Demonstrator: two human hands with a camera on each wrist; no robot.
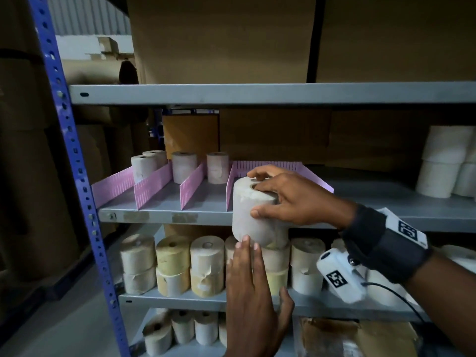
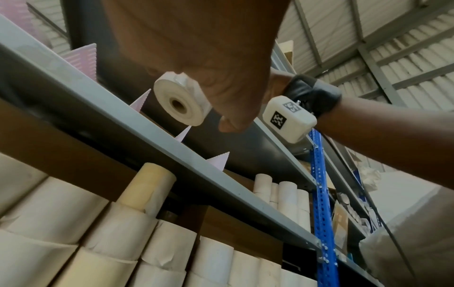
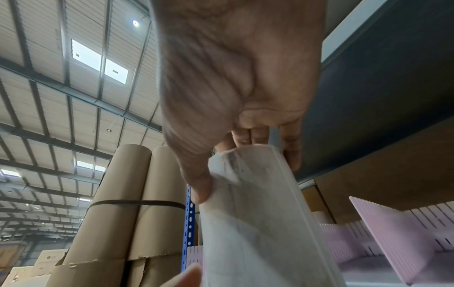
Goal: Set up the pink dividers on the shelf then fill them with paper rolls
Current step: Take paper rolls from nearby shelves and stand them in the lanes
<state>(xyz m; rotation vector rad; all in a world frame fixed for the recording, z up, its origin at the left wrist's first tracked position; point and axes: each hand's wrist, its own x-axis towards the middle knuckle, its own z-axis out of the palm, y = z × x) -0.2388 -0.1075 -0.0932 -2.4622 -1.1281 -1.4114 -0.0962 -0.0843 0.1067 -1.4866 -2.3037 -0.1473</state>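
Pink dividers (image 1: 152, 186) stand on the grey middle shelf (image 1: 159, 216) and form several lanes. Paper rolls (image 1: 184, 166) stand upright at the back of the left three lanes. My right hand (image 1: 273, 194) grips a grey-white paper roll (image 1: 247, 215) from above and the side, holding it upright at the shelf's front edge before the fourth lane. My left hand (image 1: 252, 274) is flat below, its straight fingertips touching the roll's bottom. The left wrist view shows that roll (image 2: 181, 104) from below. In the right wrist view the roll (image 3: 258, 213) is held by thumb and fingers, with dividers (image 3: 383, 238) behind.
Stacked rolls (image 1: 206, 264) fill the shelf below, and more rolls (image 1: 180, 328) stand on the bottom one. White rolls (image 1: 443, 161) are stacked at the middle shelf's right end. Cardboard boxes (image 1: 219, 39) sit on the upper shelf. A blue upright (image 1: 74, 155) frames the left side.
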